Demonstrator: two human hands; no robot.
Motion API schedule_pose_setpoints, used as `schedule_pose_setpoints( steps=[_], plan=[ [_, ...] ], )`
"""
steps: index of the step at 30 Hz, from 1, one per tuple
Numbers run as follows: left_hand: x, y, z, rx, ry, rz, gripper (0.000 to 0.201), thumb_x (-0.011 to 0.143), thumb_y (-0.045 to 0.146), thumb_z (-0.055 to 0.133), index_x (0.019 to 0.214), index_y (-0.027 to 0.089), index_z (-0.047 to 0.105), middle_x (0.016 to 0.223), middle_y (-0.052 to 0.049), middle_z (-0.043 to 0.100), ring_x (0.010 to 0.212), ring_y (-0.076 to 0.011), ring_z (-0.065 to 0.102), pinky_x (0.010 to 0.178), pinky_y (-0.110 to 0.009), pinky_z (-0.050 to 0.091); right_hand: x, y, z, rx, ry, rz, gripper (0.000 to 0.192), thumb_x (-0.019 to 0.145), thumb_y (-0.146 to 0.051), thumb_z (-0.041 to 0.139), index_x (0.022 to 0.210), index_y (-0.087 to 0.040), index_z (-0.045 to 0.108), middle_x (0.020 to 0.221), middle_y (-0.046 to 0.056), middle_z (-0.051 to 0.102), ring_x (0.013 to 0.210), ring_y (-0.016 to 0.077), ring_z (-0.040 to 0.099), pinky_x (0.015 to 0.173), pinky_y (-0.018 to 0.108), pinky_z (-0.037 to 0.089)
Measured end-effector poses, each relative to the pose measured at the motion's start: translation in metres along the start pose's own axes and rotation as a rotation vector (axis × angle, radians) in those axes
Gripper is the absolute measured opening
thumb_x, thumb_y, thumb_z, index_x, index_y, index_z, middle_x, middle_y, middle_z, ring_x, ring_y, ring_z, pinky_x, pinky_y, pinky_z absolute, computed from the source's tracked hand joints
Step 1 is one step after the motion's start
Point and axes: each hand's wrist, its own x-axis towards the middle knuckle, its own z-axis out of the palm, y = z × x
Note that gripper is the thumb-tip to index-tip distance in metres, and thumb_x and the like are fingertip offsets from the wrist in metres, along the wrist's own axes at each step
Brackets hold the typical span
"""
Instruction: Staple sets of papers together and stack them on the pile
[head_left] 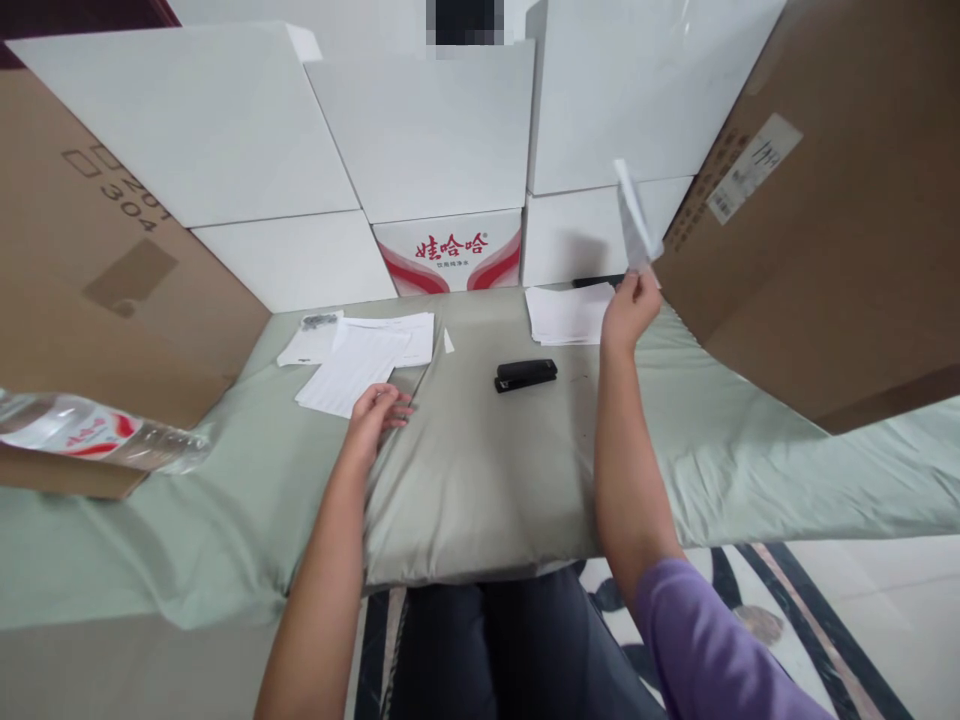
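My right hand [631,308] is raised at the right, fingers pinched on the lower end of a white sheet of paper [636,222], seen nearly edge-on. Beneath and left of that hand lies a stack of white paper [566,316]. On the cloth to the left, my left hand [377,412] rests with loosely curled fingers apart, holding nothing. It is beside the near corner of a printed sheet [349,372], which overlaps other papers [416,340]. A black stapler [526,375] sits between my hands. A small white scrap [448,341] is farther back.
White boxes [420,135] form a wall behind the green cloth [480,480]. Brown cartons stand at the left [112,240] and right [840,230]. A water bottle [97,432] lies at left. Some black object [592,281] shows behind the right stack. A white packet [307,343] lies far left.
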Motion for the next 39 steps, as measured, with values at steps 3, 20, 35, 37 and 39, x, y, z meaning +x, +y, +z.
schedule_pose_setpoints(
  steps=[3,20,35,37,39],
  plan=[
    [0.0,0.0,0.001,0.033,-0.018,0.004,0.044,0.066,0.05,0.075,0.091,0.019,0.057,0.086,-0.004,0.071,0.066,-0.0153,0.069,0.051,-0.021,0.049,-0.011,0.01,0.021,-0.23,0.019,-0.041,0.028,0.093,-0.039,0.049,0.103,-0.018,0.065,0.1,0.016,0.068,0.098,0.0286,0.059,0.096,0.045,0.043],
    [0.0,-0.004,0.003,0.101,-0.064,0.012,0.043,0.068,0.051,0.075,0.091,0.017,0.062,0.085,-0.006,0.073,0.067,-0.0169,0.069,0.055,-0.023,0.047,-0.004,0.044,0.066,-0.574,0.232,-0.092,0.043,0.093,-0.014,0.027,0.112,-0.01,0.065,0.134,0.02,0.056,0.127,0.031,0.047,0.114,0.052,0.022],
    [0.003,-0.008,0.003,0.152,-0.089,0.02,0.044,0.068,0.054,0.076,0.088,0.017,0.063,0.084,-0.007,0.073,0.069,-0.0191,0.07,0.056,-0.025,0.048,-0.011,0.046,0.085,-0.617,0.17,0.045,0.053,0.096,-0.029,0.031,0.14,-0.007,0.052,0.163,0.019,0.022,0.151,0.0424,0.004,0.114,0.071,0.006],
    [0.002,-0.007,0.003,0.154,-0.085,0.018,0.045,0.067,0.054,0.076,0.089,0.017,0.064,0.084,-0.007,0.073,0.069,-0.0191,0.071,0.056,-0.025,0.048,-0.014,0.045,0.085,-0.618,0.203,0.041,0.049,0.097,-0.031,0.034,0.138,-0.014,0.055,0.165,0.016,0.017,0.151,0.045,-0.001,0.11,0.076,0.004],
    [0.002,-0.007,0.003,0.15,-0.081,0.014,0.045,0.067,0.055,0.077,0.088,0.017,0.064,0.084,-0.008,0.073,0.068,-0.0192,0.07,0.055,-0.025,0.048,-0.017,0.042,0.084,-0.614,0.231,0.032,0.046,0.097,-0.033,0.036,0.135,-0.02,0.058,0.166,0.014,0.014,0.15,0.046,-0.003,0.106,0.08,0.005]
  ],
)
